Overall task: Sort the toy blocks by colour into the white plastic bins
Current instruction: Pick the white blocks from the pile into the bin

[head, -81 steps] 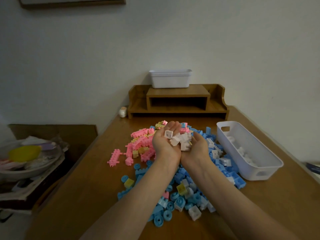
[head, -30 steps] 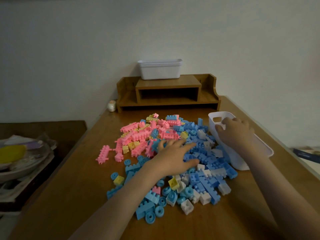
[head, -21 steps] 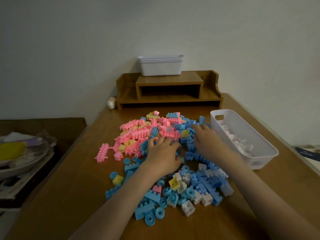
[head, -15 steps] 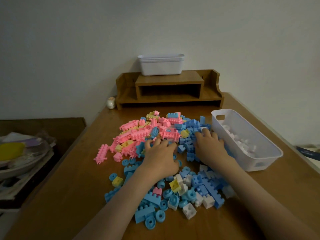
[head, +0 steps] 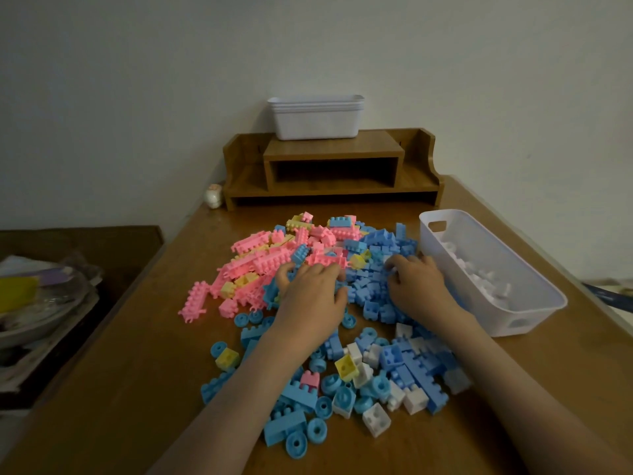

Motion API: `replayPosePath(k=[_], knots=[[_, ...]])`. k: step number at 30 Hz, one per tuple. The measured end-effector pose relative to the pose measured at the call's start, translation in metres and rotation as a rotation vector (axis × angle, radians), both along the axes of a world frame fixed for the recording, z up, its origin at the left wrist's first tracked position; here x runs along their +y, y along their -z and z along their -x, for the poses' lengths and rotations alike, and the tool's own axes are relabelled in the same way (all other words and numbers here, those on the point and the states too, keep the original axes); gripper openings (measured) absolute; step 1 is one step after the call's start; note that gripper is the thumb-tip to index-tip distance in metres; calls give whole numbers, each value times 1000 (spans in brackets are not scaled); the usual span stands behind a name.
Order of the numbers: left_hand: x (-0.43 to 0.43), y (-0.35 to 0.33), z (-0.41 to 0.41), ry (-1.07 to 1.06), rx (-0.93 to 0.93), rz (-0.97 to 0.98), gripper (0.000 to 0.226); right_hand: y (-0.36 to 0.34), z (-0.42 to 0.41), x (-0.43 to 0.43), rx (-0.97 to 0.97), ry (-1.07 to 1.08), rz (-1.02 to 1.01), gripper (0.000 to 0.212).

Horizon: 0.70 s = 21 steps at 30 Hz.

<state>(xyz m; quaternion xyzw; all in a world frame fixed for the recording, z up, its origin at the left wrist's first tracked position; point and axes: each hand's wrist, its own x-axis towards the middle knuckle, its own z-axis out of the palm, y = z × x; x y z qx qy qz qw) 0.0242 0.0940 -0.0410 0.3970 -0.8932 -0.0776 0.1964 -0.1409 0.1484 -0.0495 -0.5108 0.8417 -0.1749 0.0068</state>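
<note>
Wooden table (head: 137, 371) against a pale wall (head: 137, 97). Pink, blue, yellow and white blocks (head: 371, 306) lie heaped beside a white bin (head: 507, 325). Left hand (head: 310, 296) and right hand (head: 418, 287) rest there, fingers bent, grip unclear.

Single view, head-worn, wide-angle. Faces forward and down along the tabletop (head: 130, 389). Close range: toy blocks (head: 260, 262) mid-frame, wall (head: 137, 97) filling the upper frame.

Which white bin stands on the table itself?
The bin right of the pile, holding white blocks; the stacked bins sit on the wooden shelf.
</note>
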Motion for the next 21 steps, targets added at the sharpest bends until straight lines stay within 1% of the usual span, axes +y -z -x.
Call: replayPosePath(k=[4,7,9,11,14,16,19,21], knots=[[0,1,-1,0,-9,25,35,-4,-11,4,-94,-139,-33,27],[-1,1,-3,-8,-25,29,41,-2,-17,3,-139,-221,-30,29],[-3,2,-3,-12,-24,23,42,-2,-19,2,-126,-240,-17,32],[-3,3,-4,-13,-14,15,42,-2,-16,1,-97,-232,59,31],[-3,2,-4,-11,0,19,43,-4,-11,4,-157,-273,295,24],[-2,-1,-2,-4,73,-28,46,-9,-12,5,-203,-393,370,30],[2,-7,0,24,262,-173,45,-14,-17,8,-248,-598,326,40],[3,-9,-1,29,315,-166,38,-16,-19,10,-338,-618,332,42]])
